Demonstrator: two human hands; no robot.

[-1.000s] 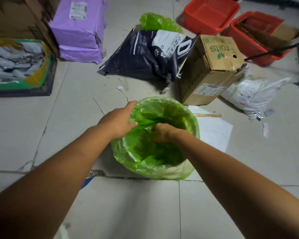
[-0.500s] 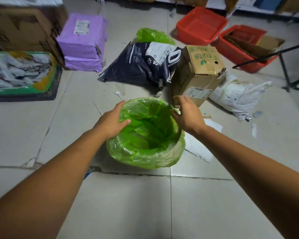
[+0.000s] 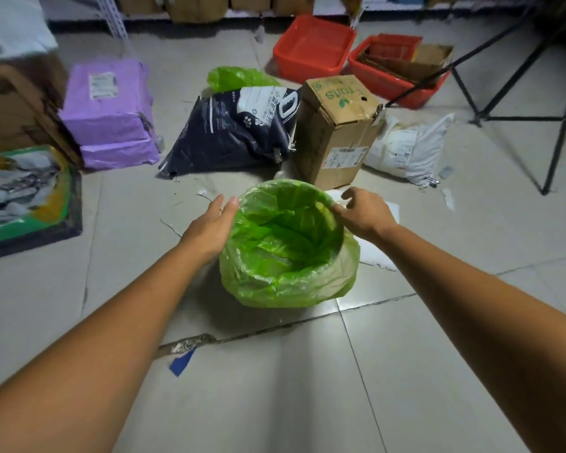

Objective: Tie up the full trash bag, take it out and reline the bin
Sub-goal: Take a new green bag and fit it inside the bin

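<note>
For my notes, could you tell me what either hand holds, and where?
The right hand pinches the green liner at its rim; the left hand is open beside it, holding nothing.

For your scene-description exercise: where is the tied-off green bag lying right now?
In the head view the green bag lies on the floor at upper centre, behind the dark pet-food sack and left of the empty red bin.

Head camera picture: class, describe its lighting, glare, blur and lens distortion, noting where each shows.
Head view: dim, even indoor light; a pale glare patch on the floor tile right of the green bin liner; soft shadow left of the bin; wide-angle bending of the shelving at the top edge; left hand and right hand slightly soft; corners blurred.
</note>
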